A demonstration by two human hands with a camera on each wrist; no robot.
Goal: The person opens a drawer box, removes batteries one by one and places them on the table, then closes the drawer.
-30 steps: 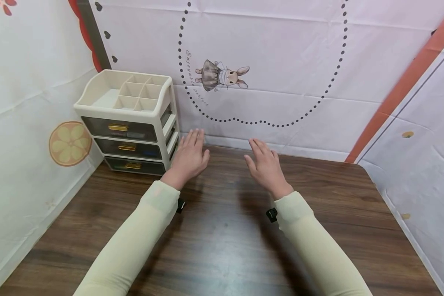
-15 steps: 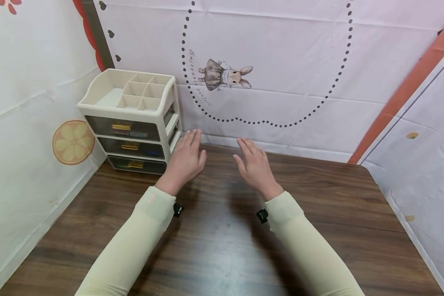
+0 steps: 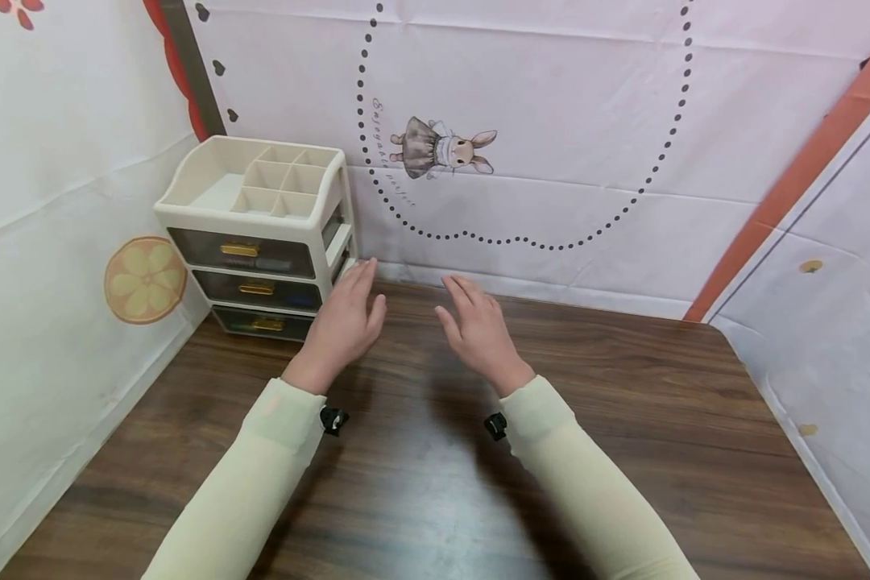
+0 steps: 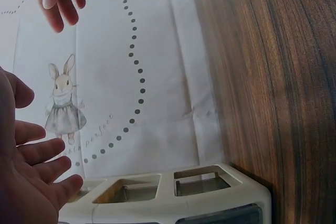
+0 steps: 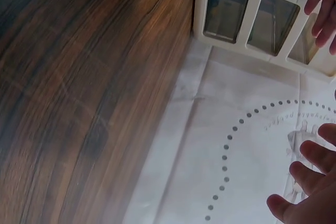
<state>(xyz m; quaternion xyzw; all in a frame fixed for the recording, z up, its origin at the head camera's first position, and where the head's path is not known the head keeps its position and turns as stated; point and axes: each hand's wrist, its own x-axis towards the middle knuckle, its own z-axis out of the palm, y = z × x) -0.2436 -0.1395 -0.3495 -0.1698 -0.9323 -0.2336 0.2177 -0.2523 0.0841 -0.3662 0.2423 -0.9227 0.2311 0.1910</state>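
My left hand hovers above the table just to the right of the drawer organizer, its fingers extended and nothing in them. In the head view it covers the organizer's lower right corner; whether it touches is hard to tell. Across a gap, my right hand is held over the middle of the table, fingers straight, palm turned inward, holding nothing. The organizer is cream with three dark see-through drawers, gold handles and a divided top tray. Its side openings show in the right wrist view.
The dark wood table meets a white printed cloth at the back, with a rabbit picture on it. More cloth hangs at the left and right sides. Small black wrist cameras sit under both cuffs.
Both hands have shifted left and slightly toward me, the right one further. The gap between them is a little wider than half a second ago. The organizer stays in place.
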